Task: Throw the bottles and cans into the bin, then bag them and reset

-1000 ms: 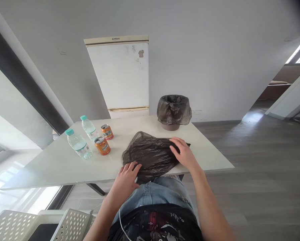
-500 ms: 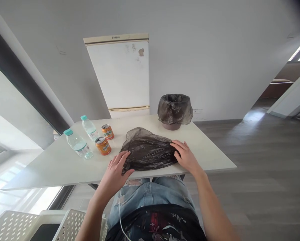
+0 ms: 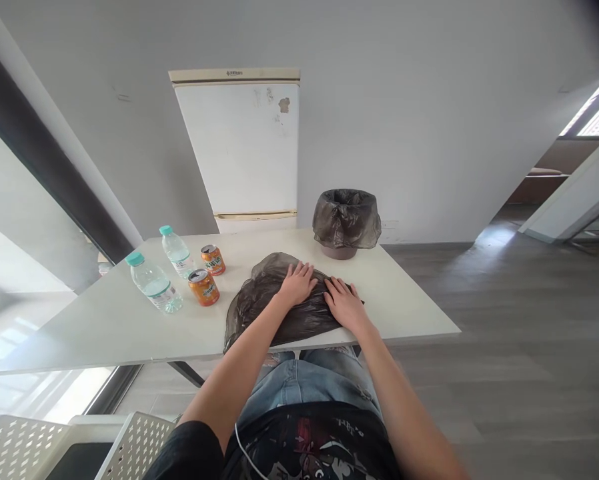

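Observation:
A dark, see-through plastic garbage bag [image 3: 259,300] lies spread and wrinkled near the front edge of the white table [image 3: 404,293]. My left hand [image 3: 298,285] rests flat on the bag's upper middle, its fingers stretched out and pointing away from me. Close by on the right, my right hand [image 3: 345,303] presses on the bag's right part with fingers extended. The forearm of my left arm crosses over the bag and hides some of it.
Left of the bag stand two clear bottles [image 3: 157,287] with teal caps and two orange cans [image 3: 203,288]. A bin [image 3: 339,253] lined with a dark bag [image 3: 347,220] is at the table's back right. Beyond is a white refrigerator [image 3: 244,147]; white baskets [image 3: 134,447] sit lower left.
My left hand has moved from the bag's left edge up and right onto its middle. My right hand has shifted slightly left. The bag's left side lies wider.

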The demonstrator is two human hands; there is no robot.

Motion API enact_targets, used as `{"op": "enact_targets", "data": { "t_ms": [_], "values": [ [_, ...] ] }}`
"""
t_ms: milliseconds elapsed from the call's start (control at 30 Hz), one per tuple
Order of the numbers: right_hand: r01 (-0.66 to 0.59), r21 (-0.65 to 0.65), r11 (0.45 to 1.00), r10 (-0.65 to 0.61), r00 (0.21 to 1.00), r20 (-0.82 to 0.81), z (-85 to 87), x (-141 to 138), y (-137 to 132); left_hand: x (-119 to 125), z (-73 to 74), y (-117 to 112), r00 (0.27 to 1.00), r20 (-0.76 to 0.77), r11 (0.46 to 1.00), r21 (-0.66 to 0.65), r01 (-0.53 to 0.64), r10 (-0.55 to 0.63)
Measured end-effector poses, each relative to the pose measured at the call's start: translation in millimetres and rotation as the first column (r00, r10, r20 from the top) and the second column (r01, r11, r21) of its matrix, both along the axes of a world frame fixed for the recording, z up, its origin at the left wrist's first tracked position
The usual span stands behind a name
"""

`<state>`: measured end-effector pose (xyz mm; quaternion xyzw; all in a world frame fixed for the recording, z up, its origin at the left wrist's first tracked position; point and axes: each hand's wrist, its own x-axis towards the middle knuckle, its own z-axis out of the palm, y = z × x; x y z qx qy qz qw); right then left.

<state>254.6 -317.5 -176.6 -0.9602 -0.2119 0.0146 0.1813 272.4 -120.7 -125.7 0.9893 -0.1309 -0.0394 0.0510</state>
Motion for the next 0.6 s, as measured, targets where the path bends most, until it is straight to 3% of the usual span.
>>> {"op": "enact_targets", "data": {
  "t_ms": [133,333,467,600],
  "values": [
    [-0.036,-0.042,0.998,0.033,0.996,-0.087,4.9,2.3,-2.5,1.3,-10.9,48.7,0.994,-0.077,0.997,0.01,-0.075,0.076],
    [-0.034,-0.053,0.998,0.025,0.987,-0.158,4.5,3.6,-3.4,-9.9,-1.2,106.4,0.968,-0.09,0.971,0.082,-0.226,0.233],
    [-0.045,-0.068,0.997,0.033,0.985,-0.169,3.8,7.1,-5.1,-11.8,2.0,125.9,0.95,-0.099,0.953,0.095,-0.287,0.296],
    [-0.079,-0.066,0.995,0.066,0.982,-0.174,0.7,14.7,-10.3,-13.0,-2.2,129.1,0.95,-0.103,0.954,0.081,-0.287,0.295]
  ]
}}
